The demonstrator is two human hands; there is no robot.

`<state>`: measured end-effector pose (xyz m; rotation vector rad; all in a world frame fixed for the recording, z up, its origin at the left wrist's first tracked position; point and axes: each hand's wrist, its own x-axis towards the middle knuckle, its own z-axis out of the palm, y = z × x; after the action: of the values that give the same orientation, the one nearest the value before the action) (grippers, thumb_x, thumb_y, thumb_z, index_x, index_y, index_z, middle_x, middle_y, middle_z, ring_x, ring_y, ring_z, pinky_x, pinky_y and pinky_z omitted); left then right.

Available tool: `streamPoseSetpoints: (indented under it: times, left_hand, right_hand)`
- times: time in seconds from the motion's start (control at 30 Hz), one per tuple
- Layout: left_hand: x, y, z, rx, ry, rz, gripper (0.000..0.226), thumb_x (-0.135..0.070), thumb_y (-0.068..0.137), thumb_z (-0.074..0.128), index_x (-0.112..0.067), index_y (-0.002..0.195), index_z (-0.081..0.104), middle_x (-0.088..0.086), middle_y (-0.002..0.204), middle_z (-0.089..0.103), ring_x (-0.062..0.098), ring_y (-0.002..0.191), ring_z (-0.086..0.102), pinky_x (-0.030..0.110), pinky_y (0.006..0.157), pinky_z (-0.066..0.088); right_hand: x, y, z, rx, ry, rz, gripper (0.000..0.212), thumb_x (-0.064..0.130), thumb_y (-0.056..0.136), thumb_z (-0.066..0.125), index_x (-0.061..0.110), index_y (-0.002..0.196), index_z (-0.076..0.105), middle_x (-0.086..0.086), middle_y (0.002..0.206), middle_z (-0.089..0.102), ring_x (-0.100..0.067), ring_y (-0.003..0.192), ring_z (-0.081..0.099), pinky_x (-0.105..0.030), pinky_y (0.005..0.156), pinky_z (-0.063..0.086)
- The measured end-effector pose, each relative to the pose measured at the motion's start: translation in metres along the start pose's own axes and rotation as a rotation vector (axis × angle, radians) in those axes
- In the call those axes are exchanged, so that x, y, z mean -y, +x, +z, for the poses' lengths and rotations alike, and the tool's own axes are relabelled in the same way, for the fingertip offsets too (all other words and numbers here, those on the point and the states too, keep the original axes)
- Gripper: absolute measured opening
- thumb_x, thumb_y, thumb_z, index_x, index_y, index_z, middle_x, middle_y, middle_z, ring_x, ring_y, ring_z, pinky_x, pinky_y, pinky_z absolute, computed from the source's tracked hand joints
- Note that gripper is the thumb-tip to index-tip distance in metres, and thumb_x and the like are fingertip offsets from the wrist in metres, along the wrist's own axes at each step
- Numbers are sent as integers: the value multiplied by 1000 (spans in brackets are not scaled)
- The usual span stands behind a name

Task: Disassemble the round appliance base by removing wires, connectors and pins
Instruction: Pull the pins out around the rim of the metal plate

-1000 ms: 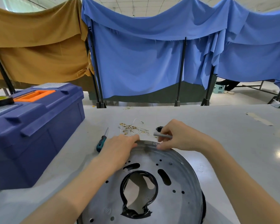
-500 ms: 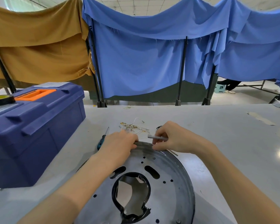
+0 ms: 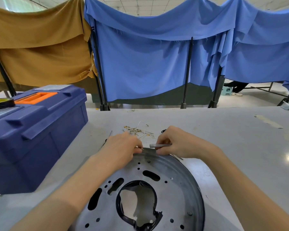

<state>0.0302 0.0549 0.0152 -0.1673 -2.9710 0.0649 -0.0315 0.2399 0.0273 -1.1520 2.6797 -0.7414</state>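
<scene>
While left hand (image 3: pixel 122 147) pinches a wire end (image 3: pixel 141 148) at round base (image 3: pixel 178 172) rim, metal tool (image 3: pixel 158 145) gripped in right hand (image 3: pixel 178 144) alongside may slip and jab it.

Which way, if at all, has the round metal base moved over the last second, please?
Yes. The round metal base has turned anticlockwise: its far slots swung left toward the blue toolbox, which sits unchanged in view.

Bright, even overhead lighting; one glare spot at right on the glossy pale grey surface (image 3: pixel 240 140); shadows soft and faint. Wide-angle bowing toward the edges; fine detail slightly soft.
</scene>
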Motion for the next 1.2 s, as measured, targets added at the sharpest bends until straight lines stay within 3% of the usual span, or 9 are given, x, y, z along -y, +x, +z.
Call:
streamPoseSetpoints:
  times: [0.23, 0.43, 0.6, 0.7, 0.8, 0.9, 1.0, 1.1, 1.2]
  left_hand:
    - [3, 6, 1, 49, 31, -21, 20, -27, 97, 50, -18, 106, 67, 8, 104, 62, 27, 95, 59, 30, 70, 42]
    - [9, 4, 0, 25, -172, 21, 27, -47, 92, 53, -36, 113, 67, -1, 106, 67, 16, 90, 56, 35, 82, 49]
    - [10, 5, 18, -55, -384, 47, 22, -33, 95, 54, -23, 91, 73, -9, 68, 59, 18, 71, 53, 32, 69, 44]
    - [12, 6, 23, -95, -392, 34, 20, -32, 94, 56, -23, 89, 74, -15, 58, 48, 16, 64, 47, 28, 63, 35]
    - [12, 7, 25, -115, -403, 22, 19, -29, 93, 56, -24, 94, 74, -17, 61, 49, 13, 64, 47, 26, 63, 35]
    - [9, 3, 27, -143, -398, 1, 21, -34, 95, 54, -25, 98, 73, -7, 73, 62, 17, 70, 52, 29, 65, 40]
    - [5, -1, 29, -183, -376, -16, 21, -33, 95, 52, -26, 94, 72, -3, 69, 61, 18, 67, 50, 30, 62, 38]
    - [4, -4, 28, -160, -347, -29, 22, -19, 94, 48, -28, 77, 60, -2, 67, 49, 20, 68, 46, 30, 59, 32]
    - [4, -4, 27, -166, -348, -32, 23, -24, 97, 45, -23, 82, 63, -4, 68, 47, 18, 67, 44, 31, 57, 29]
  right_hand:
    - [-3, -4, -8, 46, -24, 9, 7, 14, 79, 73, 14, 86, 75, -2, 79, 70, -22, 79, 66, -32, 72, 55]
    - [-3, -1, -6, 38, 30, 5, 5, 14, 82, 73, 19, 85, 73, 8, 76, 67, -9, 74, 62, -19, 67, 48]
    - [-3, 0, -6, -27, 19, -7, 15, 18, 88, 68, 9, 77, 73, 1, 63, 57, -5, 52, 43, -19, 55, 35]
    - [5, 0, -9, -218, 146, -74, 24, 26, 96, 59, 10, 85, 75, -6, 76, 69, -22, 66, 57, -32, 63, 48]
    - [15, -2, -9, -322, 356, -132, 24, 41, 96, 53, 29, 96, 74, 11, 96, 73, -2, 89, 63, -13, 73, 46]
    - [22, -2, -6, -328, 411, -156, 26, 52, 92, 51, 39, 96, 73, 15, 85, 68, -4, 70, 56, -6, 61, 43]
    - [23, 2, 6, -283, 608, -137, 24, 37, 93, 57, 23, 96, 76, 12, 65, 60, -1, 58, 50, -13, 55, 43]
    - [23, 8, 22, -299, 575, -75, 17, 20, 94, 61, 10, 93, 75, 2, 69, 66, -7, 61, 58, -28, 62, 54]
    - [22, 12, 33, -359, 587, 0, 14, 13, 95, 59, 5, 91, 70, -4, 71, 67, -10, 61, 60, -33, 65, 55]
